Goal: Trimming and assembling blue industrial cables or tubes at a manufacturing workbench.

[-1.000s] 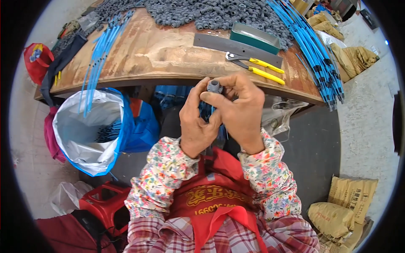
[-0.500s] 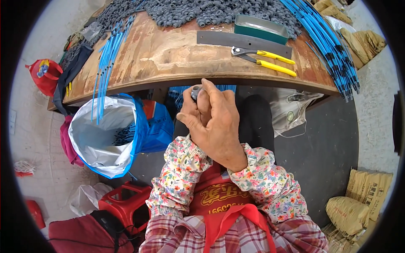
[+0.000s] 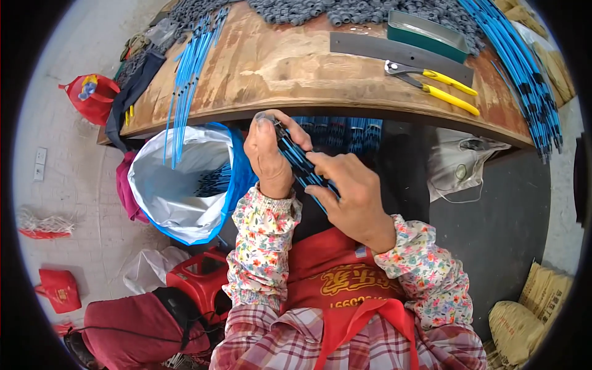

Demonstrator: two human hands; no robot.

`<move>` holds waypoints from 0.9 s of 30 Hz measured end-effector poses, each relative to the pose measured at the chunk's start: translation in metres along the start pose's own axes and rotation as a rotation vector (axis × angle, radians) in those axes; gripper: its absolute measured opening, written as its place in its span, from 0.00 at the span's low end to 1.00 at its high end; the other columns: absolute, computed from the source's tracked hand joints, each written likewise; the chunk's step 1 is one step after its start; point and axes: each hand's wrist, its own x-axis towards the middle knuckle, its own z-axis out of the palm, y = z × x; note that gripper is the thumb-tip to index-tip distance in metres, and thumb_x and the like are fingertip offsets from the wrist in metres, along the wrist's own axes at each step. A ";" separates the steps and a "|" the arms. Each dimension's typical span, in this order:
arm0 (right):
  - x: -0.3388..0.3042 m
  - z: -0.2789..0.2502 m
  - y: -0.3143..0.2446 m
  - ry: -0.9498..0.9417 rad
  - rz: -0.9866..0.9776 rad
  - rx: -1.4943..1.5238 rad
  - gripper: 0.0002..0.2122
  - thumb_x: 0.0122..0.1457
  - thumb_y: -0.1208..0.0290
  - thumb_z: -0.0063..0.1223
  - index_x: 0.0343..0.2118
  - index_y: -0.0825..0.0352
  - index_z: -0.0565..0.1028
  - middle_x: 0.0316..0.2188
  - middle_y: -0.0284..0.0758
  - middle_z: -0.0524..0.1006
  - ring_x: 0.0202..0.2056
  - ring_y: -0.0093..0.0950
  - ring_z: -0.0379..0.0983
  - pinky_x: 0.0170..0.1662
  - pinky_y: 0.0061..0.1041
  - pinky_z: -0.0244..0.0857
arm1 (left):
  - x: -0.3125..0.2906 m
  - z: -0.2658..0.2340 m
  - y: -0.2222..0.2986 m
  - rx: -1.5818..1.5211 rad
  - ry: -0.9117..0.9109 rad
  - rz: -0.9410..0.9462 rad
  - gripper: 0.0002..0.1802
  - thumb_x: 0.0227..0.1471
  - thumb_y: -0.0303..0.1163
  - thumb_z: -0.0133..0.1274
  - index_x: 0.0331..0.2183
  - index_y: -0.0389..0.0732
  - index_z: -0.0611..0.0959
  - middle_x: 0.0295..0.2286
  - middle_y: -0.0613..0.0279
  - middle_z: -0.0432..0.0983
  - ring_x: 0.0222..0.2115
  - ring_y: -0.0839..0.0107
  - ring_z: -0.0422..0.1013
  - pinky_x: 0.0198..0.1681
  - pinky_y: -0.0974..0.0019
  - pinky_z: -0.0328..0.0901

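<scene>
A bundle of thin blue strips with black bits (image 3: 292, 155) slants over my lap, just in front of the table edge. My left hand (image 3: 269, 159) is closed around its upper end, thumb along one side and fingers bent over the far side. Something greyish shows at the left thumb tip, too small to name. My right hand (image 3: 356, 196) pinches the lower part of the same bundle between thumb and fingers. The bundle's tail runs under my right palm and is partly hidden.
On the wooden table (image 3: 277, 80) lie yellow-handled pliers (image 3: 448, 92), a dark flat bar (image 3: 364, 47), a green tray (image 3: 425, 44), grey fittings (image 3: 296, 11) and blue strips (image 3: 196, 58). An open white-lined blue bag (image 3: 151, 185) stands left, a red stool (image 3: 200, 271) behind it.
My clasped hands have come apart and now hold the blue bundle, which was not visible between them before. The grey fitting seen earlier no longer shows clearly. The whole view has shifted, moving the table rightward.
</scene>
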 end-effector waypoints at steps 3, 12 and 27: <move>-0.007 0.020 0.008 0.017 -0.098 -0.043 0.24 0.41 0.83 0.58 0.46 0.71 0.71 0.28 0.40 0.71 0.26 0.35 0.70 0.27 0.28 0.65 | -0.004 -0.007 0.002 -0.018 -0.030 0.010 0.22 0.59 0.47 0.39 0.32 0.35 0.69 0.18 0.56 0.68 0.18 0.69 0.66 0.24 0.68 0.65; -0.012 0.025 0.016 0.001 -0.256 -0.192 0.26 0.42 0.84 0.49 0.50 0.76 0.68 0.23 0.37 0.63 0.24 0.31 0.65 0.23 0.27 0.63 | -0.007 -0.016 0.001 -0.053 -0.199 0.051 0.23 0.58 0.47 0.39 0.34 0.33 0.68 0.22 0.53 0.71 0.23 0.67 0.69 0.30 0.67 0.67; -0.003 0.003 -0.001 0.003 -0.167 -0.154 0.19 0.43 0.84 0.57 0.42 0.75 0.72 0.23 0.38 0.69 0.23 0.31 0.69 0.23 0.25 0.64 | -0.014 -0.003 0.003 -0.055 -0.205 -0.017 0.17 0.48 0.40 0.46 0.32 0.33 0.69 0.22 0.52 0.71 0.23 0.67 0.69 0.29 0.67 0.65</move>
